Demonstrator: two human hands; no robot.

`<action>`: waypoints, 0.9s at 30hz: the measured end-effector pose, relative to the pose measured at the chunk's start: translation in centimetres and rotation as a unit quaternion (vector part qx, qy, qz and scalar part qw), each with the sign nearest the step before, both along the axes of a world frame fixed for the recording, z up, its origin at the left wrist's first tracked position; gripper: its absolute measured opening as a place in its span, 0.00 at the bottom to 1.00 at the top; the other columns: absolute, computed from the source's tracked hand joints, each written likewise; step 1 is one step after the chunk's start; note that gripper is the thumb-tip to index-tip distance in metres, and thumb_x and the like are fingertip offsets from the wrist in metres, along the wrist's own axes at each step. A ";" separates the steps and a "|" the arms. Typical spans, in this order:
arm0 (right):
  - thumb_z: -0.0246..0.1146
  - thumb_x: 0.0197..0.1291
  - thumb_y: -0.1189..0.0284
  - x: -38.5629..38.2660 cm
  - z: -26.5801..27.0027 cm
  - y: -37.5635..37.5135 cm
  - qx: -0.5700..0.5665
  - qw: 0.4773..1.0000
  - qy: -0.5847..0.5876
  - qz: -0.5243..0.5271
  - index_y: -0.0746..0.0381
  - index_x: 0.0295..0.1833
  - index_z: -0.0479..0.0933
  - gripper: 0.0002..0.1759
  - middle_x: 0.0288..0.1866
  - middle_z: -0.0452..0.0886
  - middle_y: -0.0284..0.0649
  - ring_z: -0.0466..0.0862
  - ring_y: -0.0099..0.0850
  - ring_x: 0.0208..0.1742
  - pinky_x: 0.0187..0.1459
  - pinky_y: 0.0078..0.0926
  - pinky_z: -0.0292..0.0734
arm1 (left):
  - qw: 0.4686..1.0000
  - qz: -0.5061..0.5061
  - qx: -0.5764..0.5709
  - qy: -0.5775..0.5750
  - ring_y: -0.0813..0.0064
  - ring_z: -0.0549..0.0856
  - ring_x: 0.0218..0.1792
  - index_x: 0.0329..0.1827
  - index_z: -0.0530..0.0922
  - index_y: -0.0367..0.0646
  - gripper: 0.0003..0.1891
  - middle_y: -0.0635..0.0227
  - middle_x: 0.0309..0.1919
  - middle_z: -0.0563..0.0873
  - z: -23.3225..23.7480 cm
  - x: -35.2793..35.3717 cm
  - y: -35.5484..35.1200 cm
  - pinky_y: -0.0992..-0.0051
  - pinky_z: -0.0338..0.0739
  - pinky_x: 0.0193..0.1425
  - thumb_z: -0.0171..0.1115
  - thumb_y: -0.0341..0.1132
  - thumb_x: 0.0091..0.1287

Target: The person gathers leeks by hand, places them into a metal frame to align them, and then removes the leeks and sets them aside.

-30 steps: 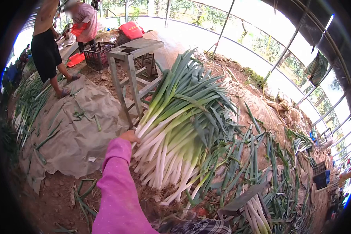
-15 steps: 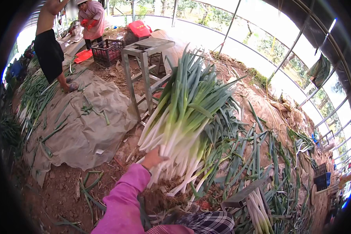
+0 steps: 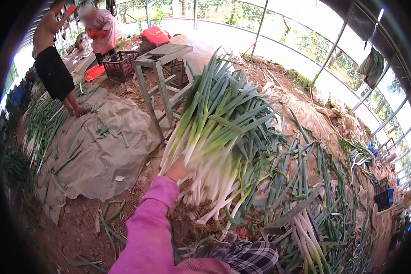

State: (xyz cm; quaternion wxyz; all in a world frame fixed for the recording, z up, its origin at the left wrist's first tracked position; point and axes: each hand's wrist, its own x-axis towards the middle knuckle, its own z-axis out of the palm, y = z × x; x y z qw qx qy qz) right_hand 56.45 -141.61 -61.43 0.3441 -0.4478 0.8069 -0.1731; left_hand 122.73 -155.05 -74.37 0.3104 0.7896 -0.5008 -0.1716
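A large heap of leeks (image 3: 214,169) lies in front of me, white stalks and roots toward me, green leaves pointing away. My left hand (image 3: 177,170), in a pink sleeve, touches the white stalks at the heap's left side. Its fingers are blurred and partly hidden among the stalks, so their grip does not show. My right hand is out of view. Near my plaid-covered knee (image 3: 249,258), a smaller bunch of leeks (image 3: 308,239) rests in a metal holder (image 3: 290,214).
Behind the heap stands a metal frame stool (image 3: 162,59). A brown sheet (image 3: 109,150) covers the ground at left. Loose leek leaves (image 3: 301,173) litter the right side. Farther back are two people, a plastic crate (image 3: 121,65) and a red bag (image 3: 156,35).
My left hand has moved slightly up and left along the stalks. The leaves of the heap lean farther left and lower. A person at the back has straightened up, holding something red.
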 end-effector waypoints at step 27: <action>0.53 0.68 0.54 -21.8 -0.2 21.2 0.098 0.982 0.152 -0.060 0.66 0.64 0.71 0.29 0.61 0.76 0.50 0.76 0.48 0.59 0.60 0.46 0.71 | 0.938 0.021 0.089 0.335 0.66 0.85 0.39 0.51 0.82 0.35 0.21 0.59 0.40 0.87 -2.4 -5.6 2.0 0.67 0.80 0.45 0.70 0.31 0.54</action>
